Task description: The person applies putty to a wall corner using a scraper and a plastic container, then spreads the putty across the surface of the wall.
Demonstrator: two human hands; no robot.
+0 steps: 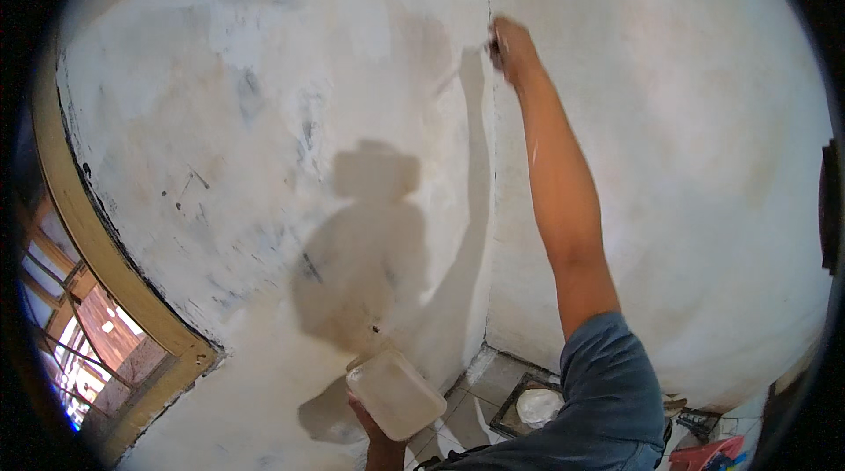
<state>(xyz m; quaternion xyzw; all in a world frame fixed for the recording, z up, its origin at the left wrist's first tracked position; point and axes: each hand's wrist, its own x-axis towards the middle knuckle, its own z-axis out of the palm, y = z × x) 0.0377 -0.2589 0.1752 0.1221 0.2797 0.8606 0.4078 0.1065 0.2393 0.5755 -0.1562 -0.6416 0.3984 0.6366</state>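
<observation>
Hands are both busy at the corner of a room. The right hand (512,47) is raised high on a straight arm and closes around a small tool (494,50), probably a brush, whose tip touches the wall corner (487,119); the tool itself is mostly hidden by the fingers, so I cannot tell its exact kind. The left hand (370,423) is low, near the bottom edge of the view, and grips from below a whitish plastic container (394,396), which is tilted and held in front of the left wall (264,101). This wall is whitish with grey and brownish patches, and the shadow (370,242) of the person falls on it. The right wall (687,163) looks more even and pale. A blue sleeve (616,383) covers the right upper arm. On the tiled floor (493,379), near the corner, stands a dark square tray (528,405) with white material inside. At the far left a wooden window frame (97,251) borders the wall.
</observation>
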